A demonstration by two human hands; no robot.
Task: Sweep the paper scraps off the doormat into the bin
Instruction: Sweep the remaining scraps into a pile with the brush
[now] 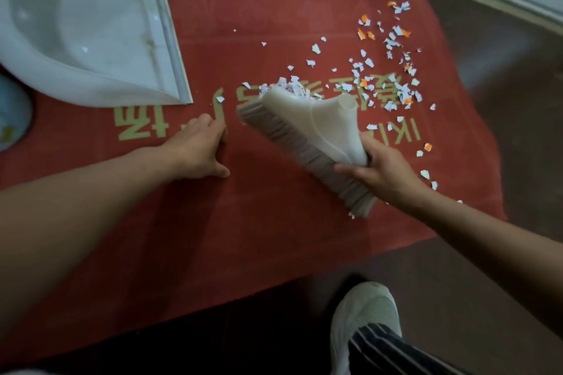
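1. Holds a white plastic broom head (316,125) by its near end in the right grip (380,170), with fingers and thumb curled round the plastic.
2. Keeps the greyish-pink bristles (292,143) turned left and down on the red doormat (274,237), with the empty handle socket pointing away and to the right.
3. Presses the left grip (195,151) on the doormat just left of the bristles, spread out with the thumb stuck out to the side and nothing held.
4. Leaves the white and orange paper scraps (380,76) strewn over the far right part of the doormat, with a small heap bunched against the far tip of the bristles and a few more near the right edge beside the right grip.
5. Has a white dustpan (76,30) on the far left corner of the doormat, lip facing the scraps, well apart from the broom head, one speck inside.
6. Shows a pale blue rounded thing (12,113) at the left edge, cut off, cannot tell what.
7. Plants a white shoe (365,313) on the dark floor (502,85) near the doormat's near edge, under a striped trouser leg (390,350).
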